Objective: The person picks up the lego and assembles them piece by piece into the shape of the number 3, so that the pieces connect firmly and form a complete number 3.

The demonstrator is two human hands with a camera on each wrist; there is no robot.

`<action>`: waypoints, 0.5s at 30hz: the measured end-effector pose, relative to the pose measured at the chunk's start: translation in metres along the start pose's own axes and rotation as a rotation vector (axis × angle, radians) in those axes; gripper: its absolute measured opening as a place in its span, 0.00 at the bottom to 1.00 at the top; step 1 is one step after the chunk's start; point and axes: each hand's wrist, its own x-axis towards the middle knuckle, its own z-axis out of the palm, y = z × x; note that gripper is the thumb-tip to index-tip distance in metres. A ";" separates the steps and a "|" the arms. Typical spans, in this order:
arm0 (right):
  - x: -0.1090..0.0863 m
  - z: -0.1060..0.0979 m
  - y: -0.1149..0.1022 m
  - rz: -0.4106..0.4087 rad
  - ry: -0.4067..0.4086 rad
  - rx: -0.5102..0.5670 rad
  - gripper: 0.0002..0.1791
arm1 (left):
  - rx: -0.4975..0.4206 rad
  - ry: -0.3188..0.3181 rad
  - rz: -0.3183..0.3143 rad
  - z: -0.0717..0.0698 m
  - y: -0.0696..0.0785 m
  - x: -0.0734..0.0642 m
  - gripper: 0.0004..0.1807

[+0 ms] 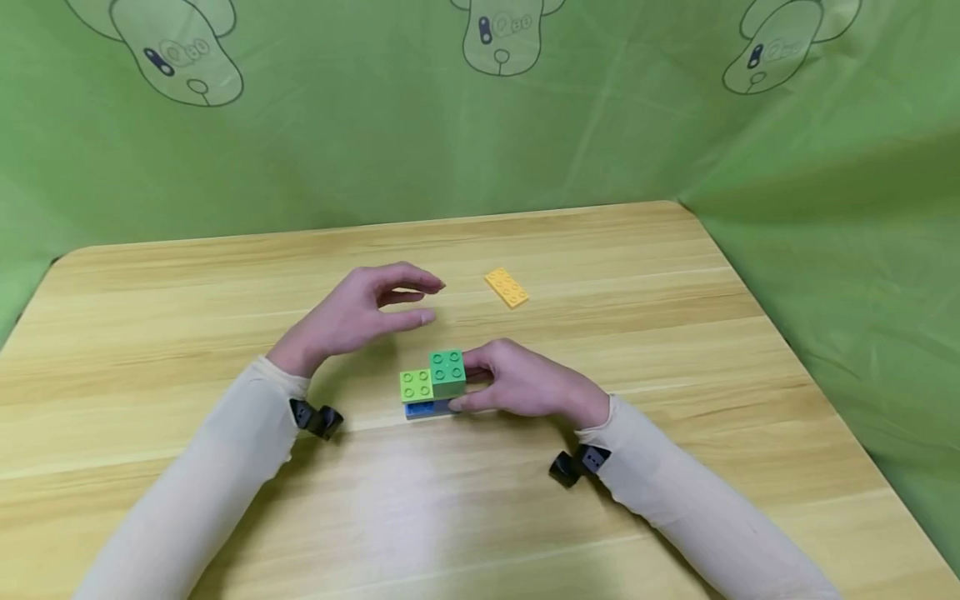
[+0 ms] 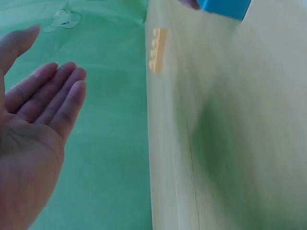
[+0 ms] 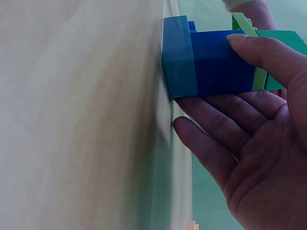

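Thumb on one side and fingers on the other, my right hand [image 1: 525,380] grips a small stack of toy building bricks standing on the table. From the bottom up, the right wrist view has a blue brick [image 3: 180,60], a darker blue brick [image 3: 220,62], a thin lime plate [image 3: 260,80] and a green brick [image 3: 289,36]. The lime plate juts out leftward past the green brick in the head view. My left hand [image 1: 363,310] hovers up and left of the stack, fingers extended, thumb apart, holding nothing.
An orange-yellow plate [image 1: 507,287] with studs lies flat on the wooden table [image 1: 600,275], beyond the stack. Green fabric [image 1: 360,142] printed with cartoon animal heads hangs behind the table and along its right side.
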 end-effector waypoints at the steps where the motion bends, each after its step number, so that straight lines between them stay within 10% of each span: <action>1: 0.000 0.000 0.000 -0.001 -0.001 0.003 0.19 | -0.006 -0.009 0.000 0.000 -0.001 0.003 0.22; 15: -0.002 -0.001 -0.002 0.025 -0.002 0.010 0.19 | 0.098 -0.038 -0.032 0.005 -0.017 0.051 0.28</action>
